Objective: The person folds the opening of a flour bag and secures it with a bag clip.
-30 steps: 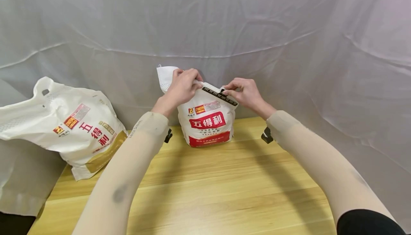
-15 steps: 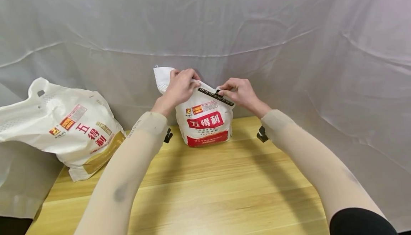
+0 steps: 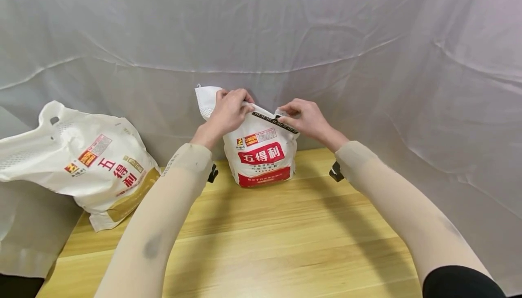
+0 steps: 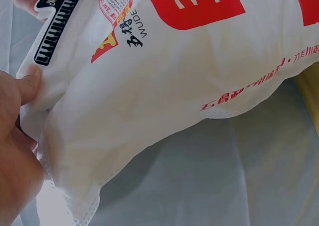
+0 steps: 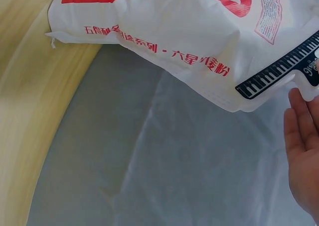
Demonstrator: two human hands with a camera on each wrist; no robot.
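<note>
Both arms in pale sleeves (image 3: 381, 189) stretch forward over the wooden table (image 3: 261, 239) and converge on a red-labelled bag (image 3: 261, 169); it stands near the table's far edge, in front of a grey cloth (image 3: 261, 31); the left hand (image 3: 230, 112) pinches the top edge of this bag, its thumb pressed on the near face just beside the end of a piano-key clip (image 5: 279, 69), its other fingers bent over behind; the right hand (image 3: 303, 117) holds the tab at the clip's middle between thumb and fingertips, its wrist coming in from the right; the clip slants along the bag's top, its lower end to the right; a gold-based bag (image 3: 108, 166) leans at the table's left corner.
</note>
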